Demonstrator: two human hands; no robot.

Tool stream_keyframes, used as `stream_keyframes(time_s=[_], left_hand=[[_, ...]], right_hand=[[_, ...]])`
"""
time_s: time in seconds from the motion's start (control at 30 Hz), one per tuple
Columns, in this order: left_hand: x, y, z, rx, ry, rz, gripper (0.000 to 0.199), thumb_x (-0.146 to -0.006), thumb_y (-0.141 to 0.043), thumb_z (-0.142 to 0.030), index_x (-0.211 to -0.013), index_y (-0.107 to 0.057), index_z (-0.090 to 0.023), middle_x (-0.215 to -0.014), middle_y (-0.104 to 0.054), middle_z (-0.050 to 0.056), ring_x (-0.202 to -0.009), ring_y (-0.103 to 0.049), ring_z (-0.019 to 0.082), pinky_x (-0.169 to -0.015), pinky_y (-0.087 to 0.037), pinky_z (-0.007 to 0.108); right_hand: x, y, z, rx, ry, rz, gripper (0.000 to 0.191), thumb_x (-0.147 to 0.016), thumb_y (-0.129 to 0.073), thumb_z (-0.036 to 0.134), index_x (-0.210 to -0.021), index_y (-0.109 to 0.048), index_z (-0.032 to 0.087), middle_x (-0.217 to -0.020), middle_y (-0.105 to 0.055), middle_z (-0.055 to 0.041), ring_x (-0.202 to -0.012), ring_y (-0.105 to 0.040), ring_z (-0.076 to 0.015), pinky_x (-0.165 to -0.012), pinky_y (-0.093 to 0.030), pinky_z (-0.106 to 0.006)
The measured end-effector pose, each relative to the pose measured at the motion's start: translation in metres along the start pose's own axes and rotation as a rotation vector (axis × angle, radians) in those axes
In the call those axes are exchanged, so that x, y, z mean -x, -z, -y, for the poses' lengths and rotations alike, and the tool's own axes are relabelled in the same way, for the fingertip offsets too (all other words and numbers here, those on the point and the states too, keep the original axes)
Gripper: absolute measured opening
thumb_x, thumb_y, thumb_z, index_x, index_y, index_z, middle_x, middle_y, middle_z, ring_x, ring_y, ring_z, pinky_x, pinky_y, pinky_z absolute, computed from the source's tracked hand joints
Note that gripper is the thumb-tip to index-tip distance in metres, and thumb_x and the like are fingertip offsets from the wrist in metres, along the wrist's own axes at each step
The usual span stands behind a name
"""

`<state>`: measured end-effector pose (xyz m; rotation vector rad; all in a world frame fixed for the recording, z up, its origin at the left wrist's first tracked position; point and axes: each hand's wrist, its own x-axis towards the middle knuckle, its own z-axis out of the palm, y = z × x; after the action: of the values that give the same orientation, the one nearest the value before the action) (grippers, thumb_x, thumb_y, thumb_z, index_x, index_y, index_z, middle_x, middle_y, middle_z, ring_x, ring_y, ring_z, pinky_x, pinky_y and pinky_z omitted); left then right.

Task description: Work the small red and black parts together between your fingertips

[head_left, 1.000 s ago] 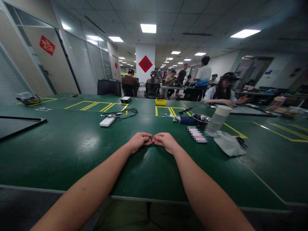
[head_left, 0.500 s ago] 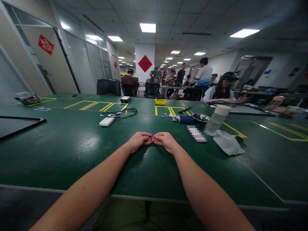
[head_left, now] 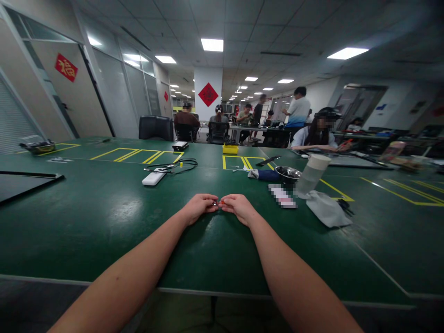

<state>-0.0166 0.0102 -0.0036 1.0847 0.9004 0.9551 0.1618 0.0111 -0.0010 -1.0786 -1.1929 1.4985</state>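
Close together over the middle of the green table [head_left: 114, 249], both my hands pinch small things. My left hand [head_left: 199, 208] is closed on a small dark and silvery piece [head_left: 215, 203], its kind too small to make out. Fingertips of my right hand [head_left: 239, 206] grip a small orange piece [head_left: 222, 201], mostly hidden by the fingers. The two pieces face each other with barely any space between them; whether they touch I cannot tell.
Left of centre lies a white power bank [head_left: 154, 177] with a black cable [head_left: 187, 163]. To the right are a metal bowl [head_left: 288, 174], a blurred pink-white item [head_left: 282, 196], a translucent cylinder [head_left: 314, 173] and a pale pouch [head_left: 326, 209]. A yellow box [head_left: 230, 149] stands farther back. Another person [head_left: 317, 132] sits at right.
The view has tilted up slightly, so the scene sits a little lower. Both hands keep their pinches and nearly the same position, with the small pieces still between the fingertips.
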Motion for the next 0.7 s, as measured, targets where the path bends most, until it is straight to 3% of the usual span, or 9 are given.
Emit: stream_keyframes(time_s=[0.7], left_hand=[[0.0028,-0.0008,-0.0009,-0.006,-0.002,0.013,0.025,-0.075,-0.060,-0.003,-0.100,-0.063,-0.007,-0.091,-0.069,0.014,-0.076,-0.068,0.015,-0.075,-0.056,0.023]], right_hand=[[0.0035,-0.0001,0.0005,-0.008,0.020,-0.008,0.003,-0.075,-0.063,0.009,-0.076,-0.065,0.011,-0.075,-0.069,-0.0095,-0.071,-0.068,-0.0153,-0.068,-0.056,-0.024]])
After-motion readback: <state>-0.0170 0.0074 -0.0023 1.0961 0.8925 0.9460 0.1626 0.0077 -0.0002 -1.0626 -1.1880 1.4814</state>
